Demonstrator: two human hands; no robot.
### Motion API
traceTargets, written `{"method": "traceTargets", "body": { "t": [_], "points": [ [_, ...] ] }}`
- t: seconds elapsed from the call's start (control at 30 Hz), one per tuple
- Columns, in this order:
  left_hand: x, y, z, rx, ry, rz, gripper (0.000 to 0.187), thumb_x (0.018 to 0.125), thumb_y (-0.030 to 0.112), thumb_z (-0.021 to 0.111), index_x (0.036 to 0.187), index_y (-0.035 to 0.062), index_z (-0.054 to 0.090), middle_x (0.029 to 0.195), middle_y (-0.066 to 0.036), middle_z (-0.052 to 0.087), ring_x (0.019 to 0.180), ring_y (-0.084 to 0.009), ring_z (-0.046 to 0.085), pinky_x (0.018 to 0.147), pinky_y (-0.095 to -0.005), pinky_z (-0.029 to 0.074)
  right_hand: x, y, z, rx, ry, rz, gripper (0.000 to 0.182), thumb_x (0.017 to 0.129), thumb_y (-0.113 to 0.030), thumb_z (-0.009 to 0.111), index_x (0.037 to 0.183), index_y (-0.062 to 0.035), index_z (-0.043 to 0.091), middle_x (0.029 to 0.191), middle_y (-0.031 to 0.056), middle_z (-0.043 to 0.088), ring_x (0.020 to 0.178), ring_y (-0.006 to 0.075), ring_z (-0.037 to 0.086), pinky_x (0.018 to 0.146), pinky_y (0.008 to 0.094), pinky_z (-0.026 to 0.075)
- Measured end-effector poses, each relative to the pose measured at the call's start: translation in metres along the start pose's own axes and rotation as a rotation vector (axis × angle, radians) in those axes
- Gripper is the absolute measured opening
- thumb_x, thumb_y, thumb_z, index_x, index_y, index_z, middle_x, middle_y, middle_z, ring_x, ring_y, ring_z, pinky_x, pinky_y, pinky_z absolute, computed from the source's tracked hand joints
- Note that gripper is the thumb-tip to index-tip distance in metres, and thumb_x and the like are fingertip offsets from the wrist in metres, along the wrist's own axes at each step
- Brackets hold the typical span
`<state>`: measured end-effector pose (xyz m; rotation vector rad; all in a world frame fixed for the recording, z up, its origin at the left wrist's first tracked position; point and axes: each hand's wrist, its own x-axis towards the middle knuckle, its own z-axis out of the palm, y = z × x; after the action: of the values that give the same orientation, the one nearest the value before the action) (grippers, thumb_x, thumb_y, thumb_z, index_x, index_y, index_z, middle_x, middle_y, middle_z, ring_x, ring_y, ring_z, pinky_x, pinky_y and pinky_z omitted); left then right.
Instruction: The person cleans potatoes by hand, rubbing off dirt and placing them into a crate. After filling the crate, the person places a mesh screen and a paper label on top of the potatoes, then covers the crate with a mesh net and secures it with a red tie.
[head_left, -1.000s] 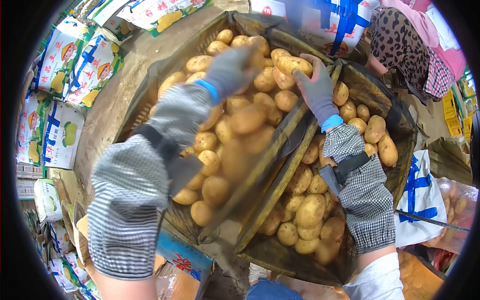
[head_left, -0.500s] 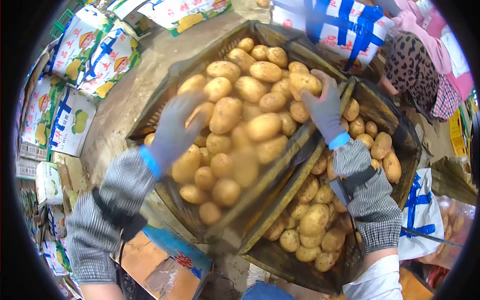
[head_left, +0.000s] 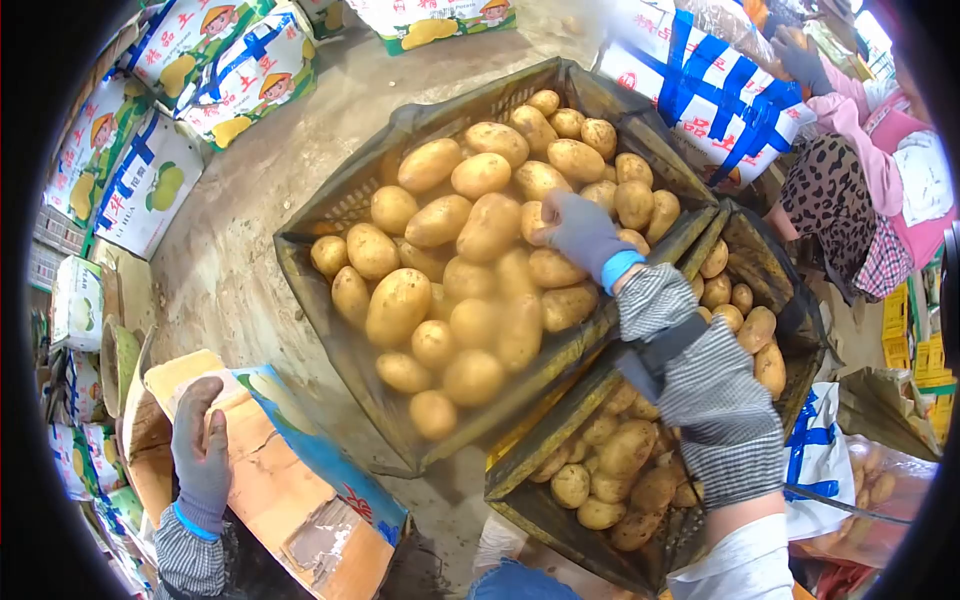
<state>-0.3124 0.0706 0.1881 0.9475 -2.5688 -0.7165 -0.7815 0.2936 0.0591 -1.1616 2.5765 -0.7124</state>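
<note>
My right hand [head_left: 583,235], in a grey glove, reaches into the large lined crate [head_left: 330,330] of potatoes [head_left: 398,306]. Its fingers are curled down against a potato [head_left: 532,222] among the others, and part of the grip is hidden under the hand. My left hand [head_left: 203,455], gloved too, is raised with fingers stretched and thumb apart, holding nothing. It is over the open cardboard box [head_left: 290,480] at the lower left. A second crate [head_left: 520,500] of potatoes stands below my right forearm.
Printed potato cartons [head_left: 250,85] stand along the upper left. A white carton with blue tape [head_left: 700,90] sits behind the crates. At the right a person in a pink top [head_left: 850,140] bends down. A plastic bag of potatoes [head_left: 875,485] lies at the lower right.
My left hand has left the large crate and moved down left to the cardboard box. My right hand has shifted left and down, away from the potato it held. The view has turned slightly.
</note>
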Motion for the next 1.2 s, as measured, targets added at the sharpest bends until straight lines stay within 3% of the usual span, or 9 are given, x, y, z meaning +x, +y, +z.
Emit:
{"method": "traceTargets", "body": {
  "t": [0.3,0.43,0.5,0.6,0.73,0.8,0.87,1.07,1.2],
  "points": [
    [-0.003,0.012,0.002,0.181,-0.102,0.077,0.022,0.088,0.009,0.058,0.107,-0.0001,0.065,0.105,-0.014,0.067,0.102,-0.0293,0.062,0.092,-0.0370,0.046,-0.001,-0.044,0.064,-0.362,0.104,-0.134,0.008,0.084,-0.012,0.054,0.087,-0.0071,0.061,0.089,0.0164,0.066,0.082,0.0376,0.064,0.072,0.0465,0.051],
    [-0.009,0.007,-0.005,0.149,-0.146,0.054,0.021,0.088,0.014,0.059,0.104,0.0019,0.066,0.102,-0.014,0.067,0.101,-0.0306,0.062,0.091,-0.0379,0.047,0.001,-0.017,0.005,0.527,-0.219,0.085,0.018,0.089,-0.014,0.059,0.103,-0.0043,0.065,0.086,0.0128,0.068,0.080,0.0290,0.066,0.072,0.0381,0.052],
    [-0.008,0.007,-0.004,0.145,-0.134,0.075,0.020,0.088,0.014,0.059,0.103,0.0027,0.067,0.102,-0.014,0.067,0.099,-0.0311,0.062,0.090,-0.0379,0.047,0.007,0.012,-0.019,0.580,0.043,0.266,0.029,0.092,-0.018,0.059,0.116,-0.0022,0.063,0.095,0.0133,0.069,0.091,0.0250,0.066,0.082,0.0333,0.052],
    [-0.004,0.014,0.000,0.172,-0.110,0.082,0.019,0.086,0.014,0.061,0.100,0.0032,0.067,0.099,-0.014,0.068,0.097,-0.0313,0.063,0.089,-0.0384,0.048,0.010,0.018,-0.022,0.306,0.420,-0.124,0.033,0.093,-0.019,0.057,0.121,-0.0020,0.061,0.114,0.0183,0.065,0.106,0.0287,0.062,0.095,0.0345,0.047],
    [-0.005,0.011,0.003,0.183,-0.070,0.116,0.017,0.083,0.013,0.062,0.096,0.0034,0.068,0.094,-0.014,0.068,0.092,-0.0322,0.063,0.083,-0.0393,0.049,0.044,-0.040,0.024,-0.019,0.583,-0.481,0.047,0.087,-0.021,0.060,0.128,0.0011,0.054,0.126,0.0246,0.056,0.118,0.0371,0.054,0.104,0.0419,0.040],
    [-0.004,0.013,0.004,0.206,-0.070,0.140,0.017,0.082,0.011,0.062,0.096,0.0034,0.068,0.093,-0.014,0.067,0.090,-0.0326,0.063,0.082,-0.0396,0.049,0.038,-0.069,0.061,-0.304,0.116,-0.277,0.045,0.085,-0.023,0.060,0.124,-0.0008,0.055,0.121,0.0208,0.057,0.112,0.0369,0.053,0.098,0.0456,0.042],
    [-0.006,0.012,0.001,0.203,-0.103,0.095,0.016,0.081,0.010,0.062,0.095,0.0034,0.068,0.091,-0.014,0.067,0.089,-0.0325,0.063,0.080,-0.0401,0.049,0.025,-0.075,0.107,-0.193,0.536,-0.285,0.045,0.083,-0.025,0.059,0.121,-0.0033,0.056,0.118,0.0147,0.055,0.110,0.0348,0.049,0.091,0.0489,0.040],
    [0.001,0.018,0.001,0.244,-0.096,0.157,0.016,0.080,0.011,0.064,0.094,0.0037,0.068,0.092,-0.014,0.067,0.088,-0.0322,0.063,0.080,-0.0404,0.049,0.023,-0.102,0.091,-0.446,0.008,-0.025,0.052,0.084,-0.029,0.056,0.128,-0.0037,0.049,0.125,0.0133,0.050,0.118,0.0367,0.042,0.099,0.0481,0.036],
    [-0.002,0.010,0.001,0.220,-0.091,0.111,0.016,0.080,0.012,0.066,0.094,0.0047,0.069,0.092,-0.013,0.069,0.090,-0.0325,0.064,0.082,-0.0408,0.049,0.019,-0.108,0.084,-0.420,0.105,-0.097,0.052,0.083,-0.027,0.056,0.129,-0.0031,0.049,0.130,0.0151,0.049,0.126,0.0391,0.038,0.106,0.0505,0.031]
  ]
}}
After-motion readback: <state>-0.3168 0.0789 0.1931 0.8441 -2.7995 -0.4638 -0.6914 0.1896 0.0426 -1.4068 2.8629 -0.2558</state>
